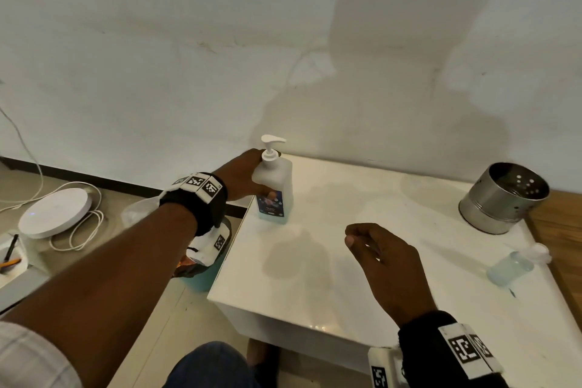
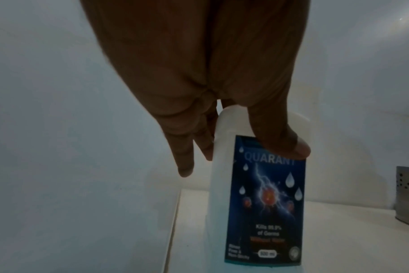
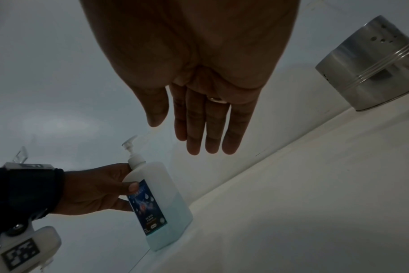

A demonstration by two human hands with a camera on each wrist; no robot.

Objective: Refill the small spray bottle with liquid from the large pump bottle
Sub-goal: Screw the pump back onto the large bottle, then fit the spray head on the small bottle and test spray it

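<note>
The large pump bottle [image 1: 274, 186], translucent with blue liquid in its lower part and a dark blue label, stands on the far left corner of the white table [image 1: 315, 287]. My left hand [image 1: 248, 176] grips its upper body from the left. In the left wrist view the thumb [image 2: 290, 144] lies on the top of the bottle's label [image 2: 264, 203]. My right hand [image 1: 371, 249] hovers above the table's middle, its fingers loose and holding nothing. The small clear spray bottle [image 1: 510, 268] lies on its side near the table's right edge, with a whitish cap at its far end.
A perforated steel canister [image 1: 504, 198] stands at the table's back right. A wooden surface [image 1: 560, 230] adjoins the table on the right. On the floor to the left lie a white round device [image 1: 53, 213] with cables and a teal bin [image 1: 201, 277].
</note>
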